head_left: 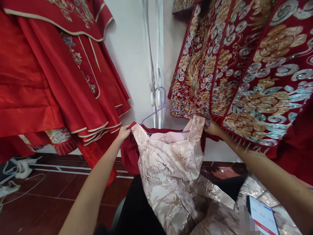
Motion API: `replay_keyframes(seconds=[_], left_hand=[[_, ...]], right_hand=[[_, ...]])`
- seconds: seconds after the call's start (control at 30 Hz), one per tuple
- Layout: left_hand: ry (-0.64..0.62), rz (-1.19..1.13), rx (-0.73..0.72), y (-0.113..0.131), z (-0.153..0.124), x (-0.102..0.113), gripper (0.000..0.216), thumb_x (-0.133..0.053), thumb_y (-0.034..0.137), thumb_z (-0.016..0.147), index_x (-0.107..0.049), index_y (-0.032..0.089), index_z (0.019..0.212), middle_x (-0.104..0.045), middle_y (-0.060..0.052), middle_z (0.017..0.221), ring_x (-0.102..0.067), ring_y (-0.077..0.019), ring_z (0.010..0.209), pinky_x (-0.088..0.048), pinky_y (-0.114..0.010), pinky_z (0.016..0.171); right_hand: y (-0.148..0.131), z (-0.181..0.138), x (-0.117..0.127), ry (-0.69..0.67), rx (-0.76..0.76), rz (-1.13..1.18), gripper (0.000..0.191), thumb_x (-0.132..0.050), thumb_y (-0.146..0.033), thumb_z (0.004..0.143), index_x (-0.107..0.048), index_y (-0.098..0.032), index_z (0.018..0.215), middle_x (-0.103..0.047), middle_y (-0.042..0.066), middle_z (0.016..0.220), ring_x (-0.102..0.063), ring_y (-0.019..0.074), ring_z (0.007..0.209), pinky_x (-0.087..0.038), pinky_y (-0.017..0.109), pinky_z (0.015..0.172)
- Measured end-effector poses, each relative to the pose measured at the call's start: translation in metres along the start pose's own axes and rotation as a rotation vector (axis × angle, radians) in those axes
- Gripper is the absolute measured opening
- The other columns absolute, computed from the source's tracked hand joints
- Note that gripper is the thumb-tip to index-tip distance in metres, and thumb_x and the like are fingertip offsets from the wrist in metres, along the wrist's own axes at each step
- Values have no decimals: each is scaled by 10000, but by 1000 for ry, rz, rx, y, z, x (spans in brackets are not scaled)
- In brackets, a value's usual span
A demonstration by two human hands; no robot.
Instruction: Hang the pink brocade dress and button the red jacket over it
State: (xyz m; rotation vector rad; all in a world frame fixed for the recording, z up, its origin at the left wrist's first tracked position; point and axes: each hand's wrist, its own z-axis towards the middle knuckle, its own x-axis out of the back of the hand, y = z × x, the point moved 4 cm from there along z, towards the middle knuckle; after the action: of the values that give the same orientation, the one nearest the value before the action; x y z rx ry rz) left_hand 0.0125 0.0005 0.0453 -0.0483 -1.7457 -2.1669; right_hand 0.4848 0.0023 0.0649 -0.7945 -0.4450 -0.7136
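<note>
A pale pink brocade dress [170, 165] hangs on a purple wire hanger [161, 108] held up in front of me. My left hand [123, 133] is closed on the dress's left shoulder strap and hanger end. On the other side, my right hand [212, 128] grips the right strap and hanger end. A dark red garment [128, 151] hangs behind the pink dress on the same hanger. The dress's skirt trails down over my lap.
Red embroidered robes [49, 73] hang at the left. A red gown with gold and silver embroidery [247, 66] hangs at the right, above my right arm. A phone [262, 218] with a lit screen lies at lower right. White cords [17, 170] lie on the brown tiled floor.
</note>
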Motion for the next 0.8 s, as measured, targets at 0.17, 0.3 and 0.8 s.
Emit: replay_keyframes(seconds=[0.17,0.3,0.8], left_hand=[[126,-83,-50,18,7,-9,403,-682,416,668,-688,114,935,-715,-77,842,-633,-198,760,-496,-307,730],[347,55,-296,47,-5,1,297,-596,395,776,-653,138,913,-681,-60,890,-610,-194,844,-470,-308,825],[282,684,-452,42,-94,-25,206,-520,386,864,-509,211,973,-653,-50,854,-625,-217,732,-401,-285,652]], right_hand=[[21,2,9,10,-146,174,122,-515,-154,685,-623,-205,707,-697,54,768,-640,222,777,-495,401,812],[15,6,11,51,-311,358,168,-501,-223,731,-631,-200,835,-690,40,763,-629,201,688,-512,358,681],[-122,-67,3,348,-49,133,168,-544,-296,826,-487,-210,959,-600,57,882,-591,211,825,-463,337,768]])
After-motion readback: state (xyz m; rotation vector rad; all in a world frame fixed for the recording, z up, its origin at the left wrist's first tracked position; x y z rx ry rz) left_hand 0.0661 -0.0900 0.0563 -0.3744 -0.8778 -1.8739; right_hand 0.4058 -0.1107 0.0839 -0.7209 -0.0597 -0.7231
